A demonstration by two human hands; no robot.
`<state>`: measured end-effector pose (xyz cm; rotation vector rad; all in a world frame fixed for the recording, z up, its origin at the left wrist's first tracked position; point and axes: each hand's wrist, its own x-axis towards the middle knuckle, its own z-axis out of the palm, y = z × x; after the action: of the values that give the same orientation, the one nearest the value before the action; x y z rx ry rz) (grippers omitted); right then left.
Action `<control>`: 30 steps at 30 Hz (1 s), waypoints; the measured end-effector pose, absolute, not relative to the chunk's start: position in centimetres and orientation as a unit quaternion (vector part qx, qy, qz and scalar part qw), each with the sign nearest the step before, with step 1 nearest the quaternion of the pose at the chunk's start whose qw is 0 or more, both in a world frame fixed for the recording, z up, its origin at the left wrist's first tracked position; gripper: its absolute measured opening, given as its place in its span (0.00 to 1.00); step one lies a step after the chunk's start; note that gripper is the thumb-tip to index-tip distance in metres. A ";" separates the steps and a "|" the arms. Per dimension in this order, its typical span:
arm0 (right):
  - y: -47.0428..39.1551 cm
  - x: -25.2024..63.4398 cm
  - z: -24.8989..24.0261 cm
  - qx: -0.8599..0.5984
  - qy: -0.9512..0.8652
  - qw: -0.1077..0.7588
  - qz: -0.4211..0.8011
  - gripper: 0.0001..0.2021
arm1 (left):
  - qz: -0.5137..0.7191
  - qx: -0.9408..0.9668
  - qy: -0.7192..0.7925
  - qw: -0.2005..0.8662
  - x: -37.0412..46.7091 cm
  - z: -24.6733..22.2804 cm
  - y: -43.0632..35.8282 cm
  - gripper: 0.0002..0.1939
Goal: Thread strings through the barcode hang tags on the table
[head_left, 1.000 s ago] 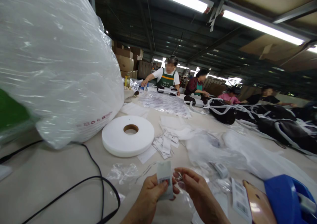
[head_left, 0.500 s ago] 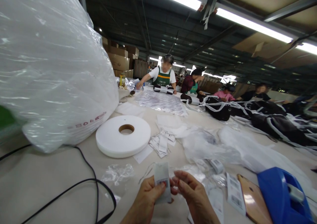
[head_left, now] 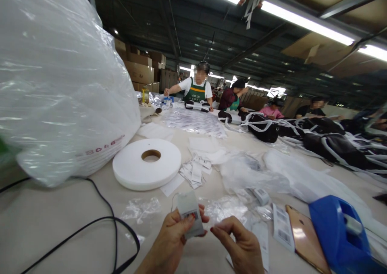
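Observation:
My left hand (head_left: 173,239) pinches a small white barcode tag (head_left: 189,212) upright above the table (head_left: 51,221). Just to its right, my right hand (head_left: 240,247) holds its thumb and forefinger pinched together close to a crinkled clear plastic sleeve (head_left: 225,207); whether it grips the sleeve I cannot tell. A loose pile of similar white tags (head_left: 195,171) lies further back. Beside that pile sits a flat white tape roll (head_left: 147,164).
A big clear plastic bag (head_left: 60,80) fills the left side, with a black cable (head_left: 99,221) looping below it. At right lie a phone (head_left: 304,235), barcode labels (head_left: 281,227) and a blue tape dispenser (head_left: 341,235). Black bags (head_left: 326,143) and several seated people are at the far end.
My hands have drawn slightly apart; the left hand with the tag shifted a little left and tilted the tag. The view has panned, so everything sits slightly lower and further left.

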<state>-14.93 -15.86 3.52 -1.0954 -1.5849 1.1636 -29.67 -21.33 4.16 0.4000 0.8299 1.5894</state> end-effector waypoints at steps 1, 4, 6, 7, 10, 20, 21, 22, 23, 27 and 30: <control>-16.1 -14.8 3.5 -0.434 -0.653 0.433 0.445 0.10 | 0.692 0.165 0.356 0.606 -29.9 4.4 -21.4 0.13; -16.6 -14.4 3.6 -0.411 -0.690 0.435 0.407 0.08 | 0.713 0.141 0.337 0.599 -30.3 5.0 -21.7 0.12; -16.9 -14.3 3.5 -0.397 -0.712 0.436 0.381 0.08 | 0.723 0.125 0.328 0.595 -30.4 5.4 -21.8 0.13; -17.0 -14.2 3.4 -0.392 -0.721 0.435 0.370 0.07 | 0.727 0.118 0.327 0.593 -30.5 5.6 -21.9 0.13; -17.2 -14.2 3.0 -0.375 -0.741 0.439 0.344 0.06 | 0.735 0.105 0.332 0.582 -30.4 5.7 -22.0 0.13; -17.5 -14.6 2.0 -0.316 -0.802 0.417 0.288 0.04 | 0.732 0.143 0.349 0.567 -29.3 5.4 -22.5 0.09; -17.5 -14.6 1.9 -0.316 -0.802 0.419 0.285 0.03 | 0.730 0.142 0.352 0.568 -29.2 5.4 -22.5 0.09; -17.5 -14.6 1.8 -0.310 -0.810 0.410 0.282 0.03 | 0.728 0.142 0.353 0.570 -29.2 5.5 -22.5 0.09; -17.5 -14.5 1.8 -0.304 -0.821 0.398 0.275 0.02 | 0.728 0.140 0.352 0.571 -29.1 5.5 -22.4 0.09; -17.2 -14.3 1.5 -0.274 -0.859 0.358 0.244 0.03 | 0.729 0.135 0.350 0.573 -29.1 5.5 -22.4 0.10; -17.1 -14.2 1.3 -0.260 -0.867 0.352 0.236 0.06 | 0.723 0.133 0.362 0.573 -29.1 5.5 -22.5 0.12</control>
<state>-14.17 -17.07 1.33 -0.6724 -2.2441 0.6115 -29.09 -22.48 5.47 0.3118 0.8480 1.6959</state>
